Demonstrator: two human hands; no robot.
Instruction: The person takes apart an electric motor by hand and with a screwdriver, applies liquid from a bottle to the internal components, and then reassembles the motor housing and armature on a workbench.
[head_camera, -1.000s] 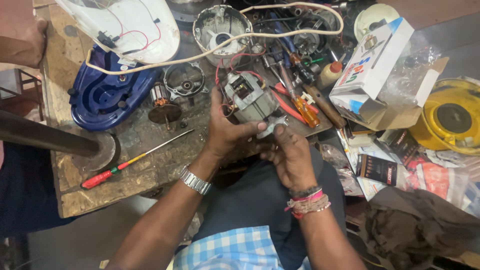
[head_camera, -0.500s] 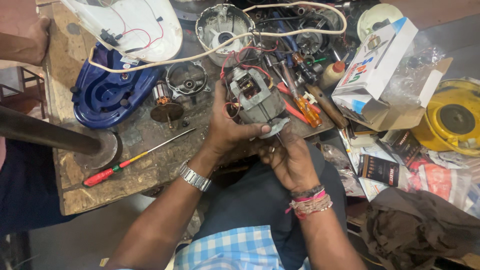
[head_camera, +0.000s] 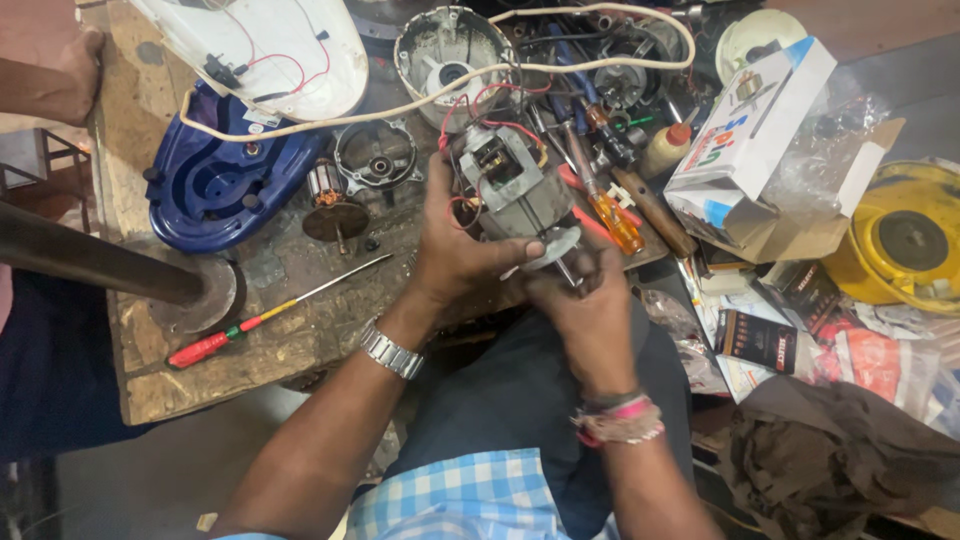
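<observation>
My left hand (head_camera: 455, 250) grips a grey electric motor (head_camera: 505, 180) with red wires, holding it tilted above the front edge of the wooden workbench (head_camera: 300, 320). My right hand (head_camera: 580, 300) is closed around the motor's lower end, at its shaft and small round disc (head_camera: 555, 247). A steel watch sits on my left wrist and bead bracelets on my right.
On the bench lie a red-handled screwdriver (head_camera: 260, 320), a copper-wound rotor (head_camera: 330, 200), a blue plastic base (head_camera: 215, 180), a white housing (head_camera: 270, 45) and an orange-handled screwdriver (head_camera: 610, 215). A cardboard box (head_camera: 750, 140) and a yellow part (head_camera: 905, 240) sit right. Another person's arm (head_camera: 50, 75) rests top left.
Both hands have turned and lifted the motor slightly, so its shaft end with the disc now points down toward my right hand. The bench items have not moved.
</observation>
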